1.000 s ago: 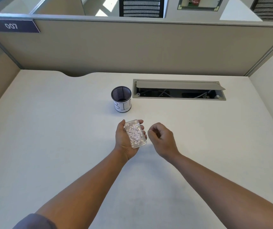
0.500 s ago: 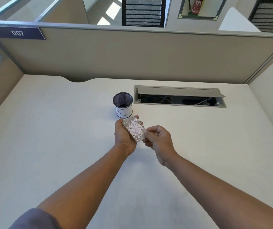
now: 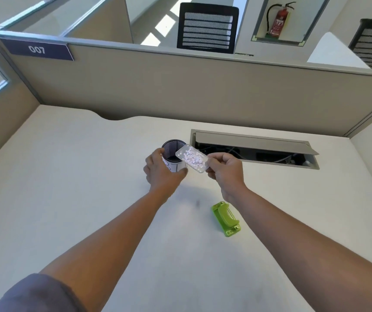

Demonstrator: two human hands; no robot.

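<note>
A small clear plastic tray filled with pale paper punch-outs is pinched at its near end by my right hand. The tray is tilted, and its far end reaches over the rim of a black mesh cup with a white label. My left hand grips that cup from the near left side, fingers wrapped round its wall. A green hole punch lies on the white desk below my right wrist.
An open cable hatch with wires inside is set into the desk right of the cup. Beige partition walls close the desk at the back and both sides.
The tray passed from my left hand to my right hand and moved forward over the cup. My left hand moved onto the cup. The view tilted up and the green hole punch came into sight.
</note>
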